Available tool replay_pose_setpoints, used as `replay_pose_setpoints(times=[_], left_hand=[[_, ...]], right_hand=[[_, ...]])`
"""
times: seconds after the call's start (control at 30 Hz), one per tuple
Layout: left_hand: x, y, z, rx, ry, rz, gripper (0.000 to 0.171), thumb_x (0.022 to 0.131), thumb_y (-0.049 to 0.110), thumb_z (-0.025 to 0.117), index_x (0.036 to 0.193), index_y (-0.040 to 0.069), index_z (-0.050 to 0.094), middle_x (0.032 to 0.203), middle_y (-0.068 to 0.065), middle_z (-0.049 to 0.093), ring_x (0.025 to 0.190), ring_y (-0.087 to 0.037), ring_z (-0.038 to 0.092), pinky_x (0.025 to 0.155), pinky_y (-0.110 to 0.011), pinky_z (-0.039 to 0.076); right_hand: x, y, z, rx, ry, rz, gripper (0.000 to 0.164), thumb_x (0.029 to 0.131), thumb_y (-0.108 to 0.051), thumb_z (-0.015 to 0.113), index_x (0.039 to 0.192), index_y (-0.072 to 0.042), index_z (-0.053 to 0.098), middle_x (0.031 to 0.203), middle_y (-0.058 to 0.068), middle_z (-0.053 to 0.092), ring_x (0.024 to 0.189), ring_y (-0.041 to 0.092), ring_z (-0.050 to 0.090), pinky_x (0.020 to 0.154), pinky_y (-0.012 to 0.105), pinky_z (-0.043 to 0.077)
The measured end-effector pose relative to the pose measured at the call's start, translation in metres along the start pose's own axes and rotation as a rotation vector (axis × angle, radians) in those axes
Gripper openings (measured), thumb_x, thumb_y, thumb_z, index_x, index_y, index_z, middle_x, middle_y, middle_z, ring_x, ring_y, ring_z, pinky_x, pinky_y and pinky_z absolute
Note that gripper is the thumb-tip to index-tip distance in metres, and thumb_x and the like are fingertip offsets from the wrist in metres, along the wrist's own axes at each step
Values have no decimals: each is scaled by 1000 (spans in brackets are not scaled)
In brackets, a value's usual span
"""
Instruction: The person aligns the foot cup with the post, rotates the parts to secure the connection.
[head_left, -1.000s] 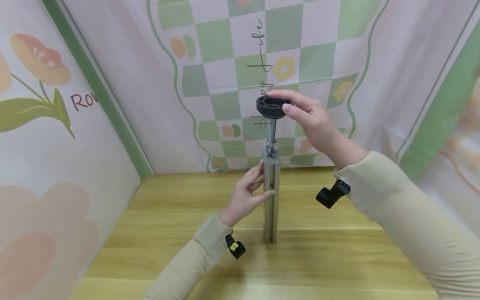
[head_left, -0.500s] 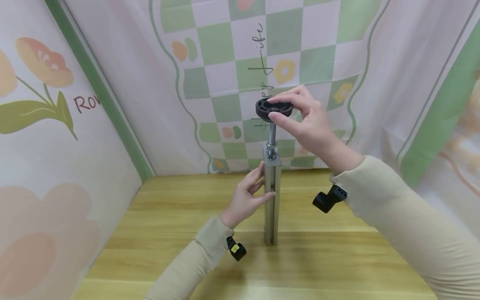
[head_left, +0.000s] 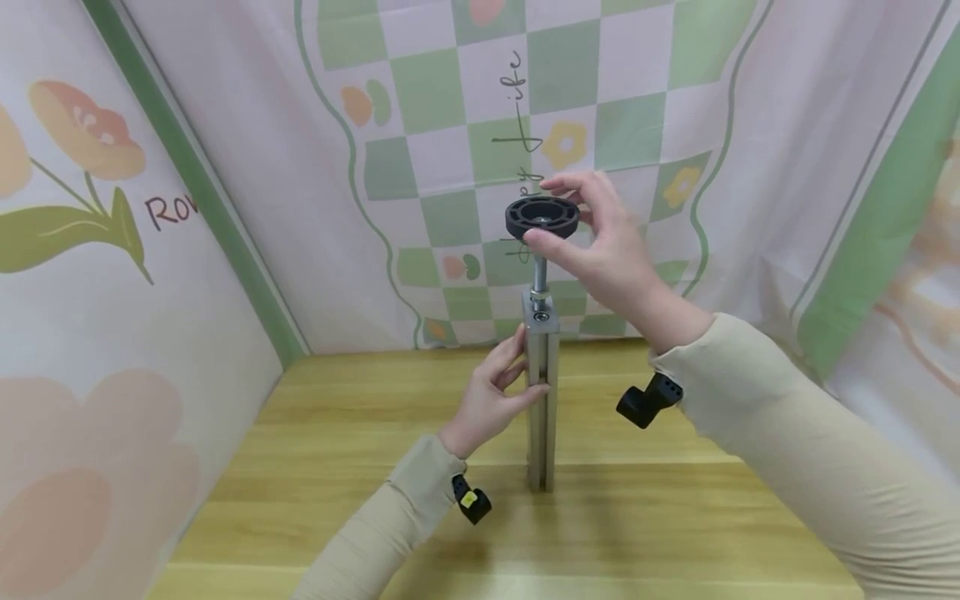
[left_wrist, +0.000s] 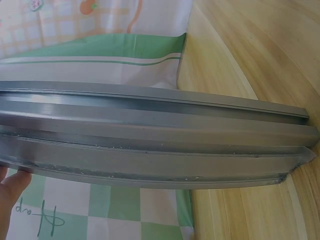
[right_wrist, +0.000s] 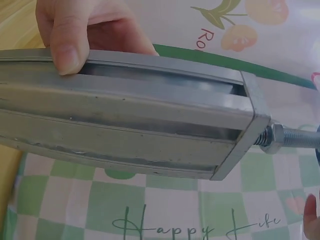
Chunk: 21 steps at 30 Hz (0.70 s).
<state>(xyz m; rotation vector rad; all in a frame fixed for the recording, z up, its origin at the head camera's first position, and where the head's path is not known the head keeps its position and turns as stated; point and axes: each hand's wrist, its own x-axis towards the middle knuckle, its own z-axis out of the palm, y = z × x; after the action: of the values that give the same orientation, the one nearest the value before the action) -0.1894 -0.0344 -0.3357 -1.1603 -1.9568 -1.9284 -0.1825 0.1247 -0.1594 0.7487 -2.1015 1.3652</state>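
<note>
Head view bright, soft shadows on near tabletop (head_left: 622, 517); wrist views dimmer, lens distortion bowing aluminium profile (left_wrist: 150, 125).

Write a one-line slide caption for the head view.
The left hand grips an upright metal profile on a wooden table; the right hand holds the black disc atop its metal rod.

Beige long sleeves (head_left: 780, 425), black wrist cameras (head_left: 649, 400), a yellow patch (head_left: 468, 499) on the left one
</note>
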Motion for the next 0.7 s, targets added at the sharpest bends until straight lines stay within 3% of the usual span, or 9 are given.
replay_pose_setpoints(times=[0.13,0.23,0.4,0.57,0.7], left_hand=[[-1,0,1,1,14,-19,78,80,-18,63,145,-6,23,147,-26,30,131,-42,39,107,-31,40],[0,1,1,0,16,-26,77,80,-18,63,145,-6,23,148,-26,30,131,-41,38,107,-30,40],[0,2,1,11,20,-23,77,80,-17,63,145,-6,23,147,-26,31,132,-40,38,107,-30,40],[0,2,1,19,21,-21,78,79,-17,64,145,-6,24,148,-26,31,132,-39,38,107,-30,40],[0,1,1,26,20,-24,77,80,-16,64,145,-6,24,148,-25,30,132,-39,38,107,-30,40]], right_hand=[[3,6,-3,213,-94,46,45,91,-14,43,133,0,44,128,6,45,115,16,43,100,32,36],[7,11,-4,339,-126,57,47,90,-12,38,136,-1,41,133,7,45,127,20,36,107,39,26],[7,17,-4,489,-172,30,46,89,-11,39,135,-10,46,132,13,46,121,20,44,111,43,23],[7,21,-3,643,-223,19,44,89,-13,43,133,-14,50,126,2,56,114,14,54,111,39,27],[8,24,-2,686,-231,16,48,88,-14,43,135,-9,47,121,-3,60,112,14,56,107,31,34]])
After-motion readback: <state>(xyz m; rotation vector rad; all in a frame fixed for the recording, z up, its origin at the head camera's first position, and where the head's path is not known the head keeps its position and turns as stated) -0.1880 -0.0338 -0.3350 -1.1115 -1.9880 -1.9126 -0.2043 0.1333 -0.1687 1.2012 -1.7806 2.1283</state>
